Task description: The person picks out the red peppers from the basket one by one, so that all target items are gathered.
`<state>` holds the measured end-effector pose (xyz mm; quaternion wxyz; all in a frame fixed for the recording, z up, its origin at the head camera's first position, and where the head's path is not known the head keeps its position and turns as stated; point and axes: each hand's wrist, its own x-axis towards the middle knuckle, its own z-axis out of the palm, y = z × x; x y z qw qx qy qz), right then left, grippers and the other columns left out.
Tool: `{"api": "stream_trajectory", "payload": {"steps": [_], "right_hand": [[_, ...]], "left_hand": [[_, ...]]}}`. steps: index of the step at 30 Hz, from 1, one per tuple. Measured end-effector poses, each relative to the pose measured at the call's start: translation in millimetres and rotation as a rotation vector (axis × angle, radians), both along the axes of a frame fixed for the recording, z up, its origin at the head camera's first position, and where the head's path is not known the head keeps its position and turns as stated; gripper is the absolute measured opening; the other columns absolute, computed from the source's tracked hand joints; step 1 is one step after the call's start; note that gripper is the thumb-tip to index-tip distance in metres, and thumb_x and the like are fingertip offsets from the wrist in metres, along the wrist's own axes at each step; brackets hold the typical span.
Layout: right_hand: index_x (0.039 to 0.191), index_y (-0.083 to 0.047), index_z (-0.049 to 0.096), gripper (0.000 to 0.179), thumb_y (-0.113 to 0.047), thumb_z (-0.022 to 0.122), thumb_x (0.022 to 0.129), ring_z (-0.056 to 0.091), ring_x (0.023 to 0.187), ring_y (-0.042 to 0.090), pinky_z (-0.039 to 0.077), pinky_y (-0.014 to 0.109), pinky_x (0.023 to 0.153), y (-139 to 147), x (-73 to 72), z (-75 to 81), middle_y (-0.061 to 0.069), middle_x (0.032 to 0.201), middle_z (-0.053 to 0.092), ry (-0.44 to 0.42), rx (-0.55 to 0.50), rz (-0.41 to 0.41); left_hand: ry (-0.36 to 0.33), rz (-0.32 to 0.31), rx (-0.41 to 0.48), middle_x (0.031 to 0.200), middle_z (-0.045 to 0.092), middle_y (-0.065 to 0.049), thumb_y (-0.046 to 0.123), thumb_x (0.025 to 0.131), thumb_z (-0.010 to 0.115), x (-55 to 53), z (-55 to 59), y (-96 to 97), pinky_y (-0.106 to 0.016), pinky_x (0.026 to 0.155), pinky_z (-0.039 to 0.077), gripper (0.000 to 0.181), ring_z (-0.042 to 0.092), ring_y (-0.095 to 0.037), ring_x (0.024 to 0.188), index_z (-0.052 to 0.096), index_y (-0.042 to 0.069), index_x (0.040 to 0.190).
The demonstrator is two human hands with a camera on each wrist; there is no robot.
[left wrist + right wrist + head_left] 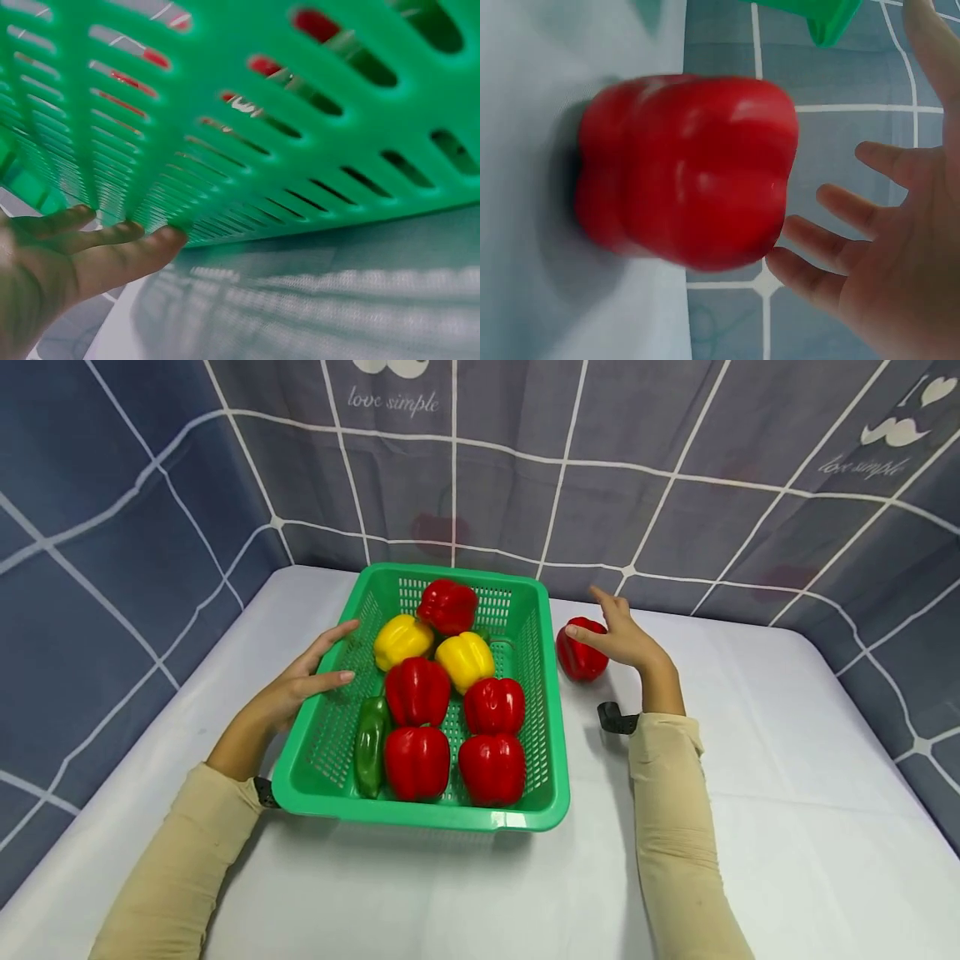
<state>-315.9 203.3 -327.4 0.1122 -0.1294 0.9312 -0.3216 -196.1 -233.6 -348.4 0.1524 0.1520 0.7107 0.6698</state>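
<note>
My left hand (300, 681) is at the left side of a green plastic basket (558, 760). Its thumb and a finger reach over the rim in the head view; in the left wrist view, straight fingertips meet the slotted outer wall. Right of the basket, a red bell pepper (577, 662) stands on the table. My right hand (624, 635) hovers over it with fingers spread, overlapping it in the head view. Seen from the right wrist, the fingers (817, 281) are held apart beside the pepper's top, with nothing gripped.
Inside the basket lie several red bell peppers (417, 764), two yellow bell peppers (465, 660) and a long green pepper (371, 747) along the left wall. A white cloth covers the table (787, 777). Dark checked curtains (510, 502) hang behind and at both sides.
</note>
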Motion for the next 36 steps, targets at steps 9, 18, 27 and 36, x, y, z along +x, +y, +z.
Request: {"api": "stream_trajectory", "payload": {"steps": [9,18,27,36], "right_hand": [[0.148,-0.024,0.001,0.085,-0.054,0.05,0.085,0.013,0.136,0.038,0.019,0.064,0.104,-22.0,-7.0,31.0,0.015,0.149,0.002,0.035,0.033,0.045],[0.148,-0.023,0.002,0.085,-0.056,0.049,0.085,0.013,0.136,0.035,0.02,0.059,0.107,-53.3,-13.0,71.6,0.014,0.149,0.003,0.073,0.059,0.112],[0.148,-0.023,0.001,0.086,-0.058,0.047,0.085,0.022,0.134,0.034,0.022,0.055,0.109,-88.6,-16.7,82.3,0.013,0.15,0.003,0.036,0.1,0.168],[0.148,-0.021,0.001,0.087,-0.06,0.046,0.085,0.007,0.14,0.028,0.015,0.051,0.112,-119.0,-18.4,84.0,0.009,0.153,-0.001,-0.008,0.118,0.219]], "left_hand": [[0.042,0.045,-0.079,0.153,-0.005,0.0,0.012,0.092,0.046,0.4,-1.5,-0.9,-0.034,0.088,0.046,0.065,0.024,-0.033,0.128,0.015,0.031,0.146],[0.015,0.024,-0.023,0.152,-0.008,-0.002,0.012,0.093,0.046,-0.1,-0.1,-4.8,-0.033,0.078,0.053,0.065,0.047,-0.028,0.108,0.014,0.03,0.146],[-0.02,0.002,0.021,0.152,-0.006,-0.004,0.012,0.092,0.046,-0.1,-0.7,-5.0,-0.039,0.076,0.054,0.065,0.054,-0.03,0.101,0.013,0.03,0.146],[-0.024,-0.004,0.01,0.152,-0.004,-0.005,0.013,0.092,0.047,-1.1,-2.0,-4.2,-0.04,0.077,0.054,0.066,0.053,-0.034,0.104,0.012,0.03,0.146]]}}
